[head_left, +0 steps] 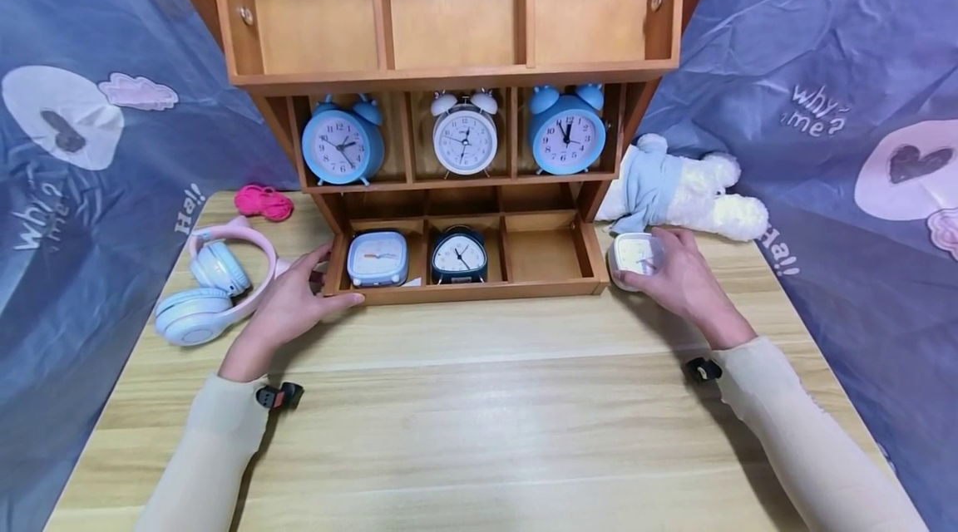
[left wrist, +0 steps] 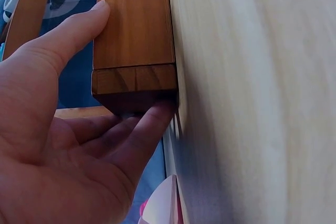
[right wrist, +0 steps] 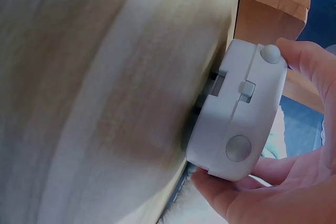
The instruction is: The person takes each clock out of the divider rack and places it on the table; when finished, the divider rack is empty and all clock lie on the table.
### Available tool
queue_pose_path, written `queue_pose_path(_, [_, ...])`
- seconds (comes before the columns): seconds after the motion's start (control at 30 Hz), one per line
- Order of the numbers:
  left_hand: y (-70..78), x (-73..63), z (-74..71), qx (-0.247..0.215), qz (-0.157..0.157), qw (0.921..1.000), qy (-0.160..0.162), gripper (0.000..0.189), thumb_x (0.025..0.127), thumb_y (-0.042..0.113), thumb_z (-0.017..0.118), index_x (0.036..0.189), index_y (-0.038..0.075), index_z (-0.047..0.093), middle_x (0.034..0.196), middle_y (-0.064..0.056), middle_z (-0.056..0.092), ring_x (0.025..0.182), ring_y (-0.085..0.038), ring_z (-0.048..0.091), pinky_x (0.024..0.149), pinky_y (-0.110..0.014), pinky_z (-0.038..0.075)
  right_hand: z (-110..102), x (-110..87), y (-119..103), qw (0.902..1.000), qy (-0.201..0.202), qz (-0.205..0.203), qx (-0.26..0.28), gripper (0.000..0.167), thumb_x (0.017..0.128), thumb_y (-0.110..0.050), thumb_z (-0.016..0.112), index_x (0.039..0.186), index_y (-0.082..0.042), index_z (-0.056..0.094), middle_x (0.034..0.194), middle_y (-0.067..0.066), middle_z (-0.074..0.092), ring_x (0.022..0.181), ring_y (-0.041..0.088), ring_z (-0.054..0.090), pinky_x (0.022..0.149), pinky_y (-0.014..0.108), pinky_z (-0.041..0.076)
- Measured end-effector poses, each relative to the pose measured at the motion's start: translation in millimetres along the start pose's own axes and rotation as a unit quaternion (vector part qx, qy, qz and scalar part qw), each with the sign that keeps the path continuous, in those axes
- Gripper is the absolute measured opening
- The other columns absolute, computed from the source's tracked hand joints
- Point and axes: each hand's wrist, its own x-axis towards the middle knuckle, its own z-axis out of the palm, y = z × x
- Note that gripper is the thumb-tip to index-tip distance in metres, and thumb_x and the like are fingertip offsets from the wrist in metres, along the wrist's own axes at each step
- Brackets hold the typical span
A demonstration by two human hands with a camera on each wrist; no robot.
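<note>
My left hand (head_left: 288, 303) grips the lower left end of a tiered wooden shelf (head_left: 464, 296). In the left wrist view its thumb lies on the front board and the other fingers bend against the end. At the shelf's lower right end, my right hand (head_left: 684, 278) holds a small white alarm clock (right wrist: 236, 114) between thumb and fingers, its dial facing up in the head view. The bottom tier holds a light blue square clock (head_left: 377, 258) on the left and a dark green rounded-triangle clock (head_left: 460, 254) in the middle compartment.
Two blue twin-bell clocks (head_left: 340, 143) flank a white twin-bell clock (head_left: 465, 140) on the middle tier. Pink and blue headphones (head_left: 193, 317) and a pink bundle (head_left: 264, 202) lie left. Behind my right hand lies a white plush toy (head_left: 696, 191). Printed blue cloth surrounds the table.
</note>
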Motion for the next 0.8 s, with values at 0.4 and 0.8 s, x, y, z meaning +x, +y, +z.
queue_pose_path(0.4, [-0.8, 0.4, 0.6, -0.007, 0.002, 1.0, 0.0, 0.117, 0.093, 0.059, 0.089, 0.178, 0.008, 0.027, 0.171, -0.03, 0.048, 0.137, -0.051, 0.065, 0.108, -0.065, 0.058, -0.9, -1.2, 0.5, 0.9999, -0.004, 0.016, -0.001, 0.109, 0.094, -0.044, 0.087, 0.169, 0.011, 0.03, 0.164, 0.047, 0.034, 0.135, 0.064, 0.051, 0.115, 0.08, 0.045])
queue_pose_path(0.8, [-0.5, 0.8, 0.9, -0.009, 0.001, 1.0, 0.001, 0.117, 0.093, 0.059, 0.089, 0.179, 0.011, 0.027, 0.172, -0.029, 0.048, 0.137, -0.051, 0.066, 0.109, -0.065, 0.058, -5.8, -3.4, -0.8, 0.9998, -0.006, 0.016, -0.004, 0.104, 0.098, -0.049, 0.083, 0.168, 0.011, 0.034, 0.166, 0.047, 0.031, 0.143, 0.067, 0.046, 0.119, 0.082, 0.04])
